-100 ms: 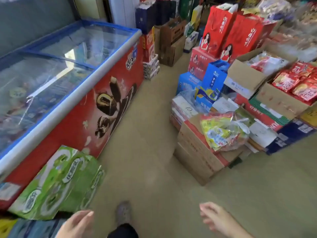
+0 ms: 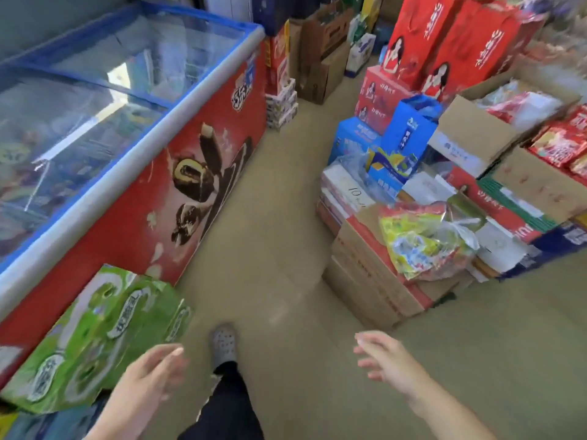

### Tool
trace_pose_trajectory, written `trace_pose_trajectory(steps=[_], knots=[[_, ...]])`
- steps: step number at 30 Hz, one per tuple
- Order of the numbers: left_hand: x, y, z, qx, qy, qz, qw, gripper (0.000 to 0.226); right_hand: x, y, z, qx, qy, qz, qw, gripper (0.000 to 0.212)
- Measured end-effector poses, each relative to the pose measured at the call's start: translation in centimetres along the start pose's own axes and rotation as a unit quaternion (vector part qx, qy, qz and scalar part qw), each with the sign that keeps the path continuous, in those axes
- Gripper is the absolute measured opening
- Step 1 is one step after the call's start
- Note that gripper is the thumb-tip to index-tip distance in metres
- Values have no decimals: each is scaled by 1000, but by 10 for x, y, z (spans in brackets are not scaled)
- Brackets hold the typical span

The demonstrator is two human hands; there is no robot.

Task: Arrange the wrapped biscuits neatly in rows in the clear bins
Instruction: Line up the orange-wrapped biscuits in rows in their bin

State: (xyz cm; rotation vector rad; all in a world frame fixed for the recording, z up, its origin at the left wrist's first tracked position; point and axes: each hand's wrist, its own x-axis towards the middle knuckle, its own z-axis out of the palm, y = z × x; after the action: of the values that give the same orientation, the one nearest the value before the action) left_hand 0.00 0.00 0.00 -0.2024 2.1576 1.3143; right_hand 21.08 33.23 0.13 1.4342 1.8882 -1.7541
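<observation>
My left hand [image 2: 149, 376] hangs low at the bottom left, fingers loosely apart, holding nothing. My right hand [image 2: 389, 360] is at the bottom right, fingers spread and empty. Neither hand touches anything. A clear bag of yellow-green and red wrapped snacks [image 2: 425, 239] lies on stacked cartons at the right. Open cartons at the far right hold red wrapped packets [image 2: 559, 144]. No clear bins are in view. My foot in a grey clog [image 2: 224, 344] is on the floor between the hands.
A long red chest freezer [image 2: 197, 173] with sliding glass lids lines the left. A green shrink-wrapped drinks pack [image 2: 95, 338] leans against it. Cardboard cartons [image 2: 374, 281], blue boxes [image 2: 406, 134] and red gift bags [image 2: 444, 42] crowd the right. A bare floor aisle [image 2: 276, 217] runs between them.
Both hands have risen further into view and my foot has stepped forward along the aisle; the view has shifted slightly.
</observation>
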Motion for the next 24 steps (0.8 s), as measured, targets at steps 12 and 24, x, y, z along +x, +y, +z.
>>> trace_pose_trajectory(steps=[12, 24], knots=[[317, 262, 13, 136, -172, 84, 972, 18, 204, -298, 44, -48, 9, -34, 998, 13], [628, 519, 147, 165, -135, 71, 974, 9, 546, -523, -53, 1, 11, 19, 1000, 11]])
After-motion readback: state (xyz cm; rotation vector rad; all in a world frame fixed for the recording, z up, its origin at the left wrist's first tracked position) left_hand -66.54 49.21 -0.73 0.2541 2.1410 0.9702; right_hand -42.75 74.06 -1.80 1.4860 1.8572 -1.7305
